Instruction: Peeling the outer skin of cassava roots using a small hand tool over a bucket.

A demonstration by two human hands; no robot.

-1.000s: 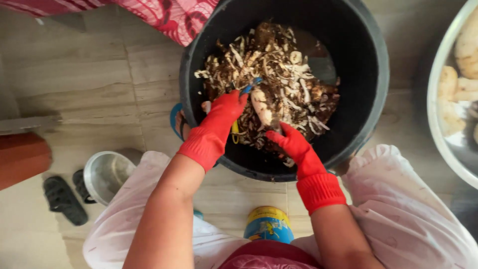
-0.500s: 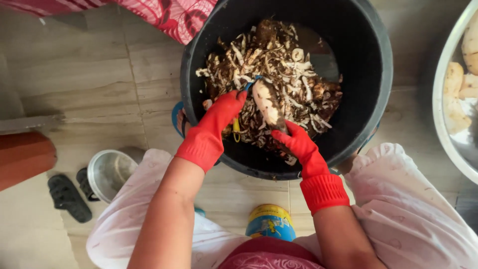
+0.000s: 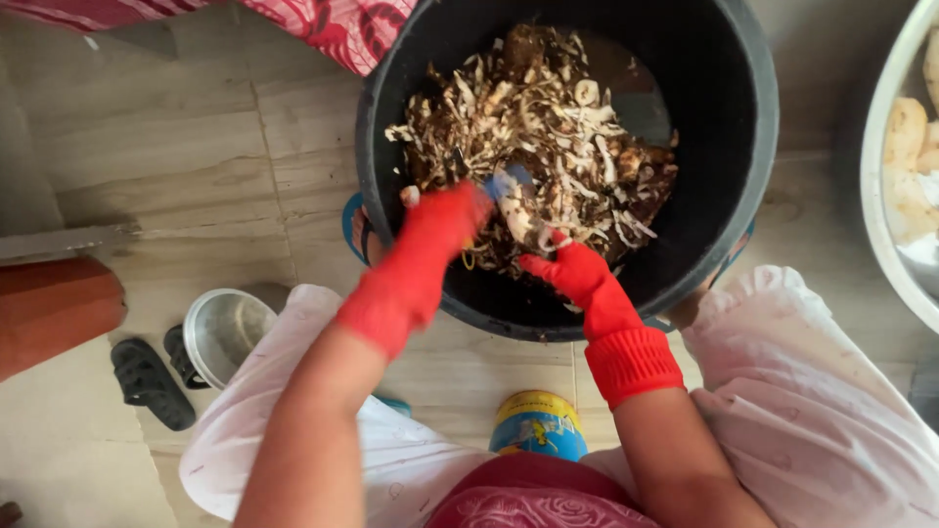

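A big black bucket (image 3: 729, 186) stands on the floor between my knees, holding a heap of pale and brown peelings (image 3: 548, 127). Both hands wear red rubber gloves and reach over its near rim. My right hand (image 3: 572, 274) grips a pale, partly peeled root (image 3: 518, 220). My left hand (image 3: 440, 230), blurred by motion, holds a blue-handled peeler (image 3: 509, 181) against the root's upper end.
A large metal basin (image 3: 880, 196) with peeled pale roots sits at the right edge. A small steel cup (image 3: 225, 328) and a black sandal (image 3: 147, 381) lie at lower left, beside a brown cylinder (image 3: 49, 313). A blue and yellow can (image 3: 538, 425) stands between my legs.
My left hand has swept along the root with the peeler and is now blurred. My right hand has turned the root slightly and stays over the bucket's near side.
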